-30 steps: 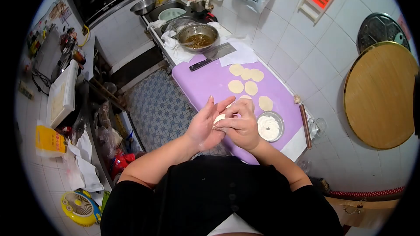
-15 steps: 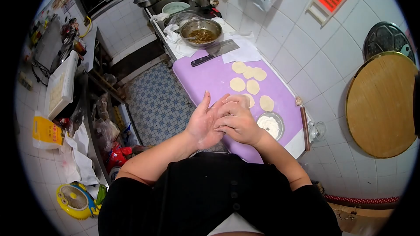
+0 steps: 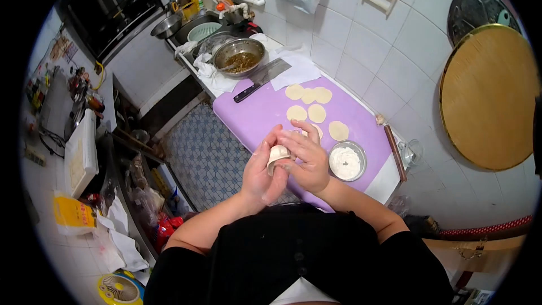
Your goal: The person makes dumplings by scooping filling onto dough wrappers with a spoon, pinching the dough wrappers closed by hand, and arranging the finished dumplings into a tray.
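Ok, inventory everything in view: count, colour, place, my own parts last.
Mat: one, purple, centre
Dough rounds: at least seven, cream, on the mat
Folded dough: one, off-white, centre
Powder bowl: one, white contents, on the mat
Rod: one, brown, mat's right edge
Cleaver: one, grey, mat's far end
Metal bowl: one, silver, beyond the cleaver
Colander: one, pale green, far back
Round board: one, tan, right
Disc: one, dark grey, upper right
Bag: one, yellow, left
Fan: one, yellow and blue, lower left
Clutter: too small to count, mixed, left
Sleeves: two, black, bottom
Left hand: one, bare, holding the folded dough
Right hand: one, bare, against the folded dough
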